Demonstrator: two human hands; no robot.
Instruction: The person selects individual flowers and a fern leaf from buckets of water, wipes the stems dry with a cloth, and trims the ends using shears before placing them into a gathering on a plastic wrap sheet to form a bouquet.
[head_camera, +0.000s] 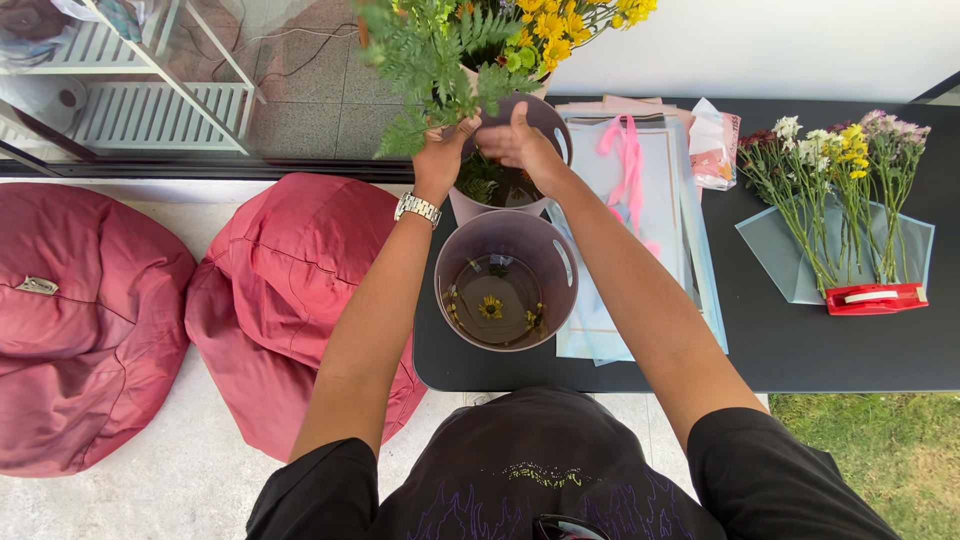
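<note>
Both hands reach into the far purple bucket (552, 122) on the black table (800, 350). My left hand (440, 155), with a metal watch on the wrist, is closed on green fern stems (430, 60) at the bucket's rim. My right hand (522, 145) grips stems beside it; yellow flowers (560, 25) rise from the same bucket. A nearer purple bucket (506, 280) holds water with a few floating flower heads and leaves.
Pale blue wrapping sheets (690, 240) with a pink ribbon (628, 155) lie right of the buckets. Further right, a mixed bunch of flowers (835, 180) rests on a sheet beside a red tape dispenser (876, 298). Two red beanbags (270, 290) sit on the floor at left.
</note>
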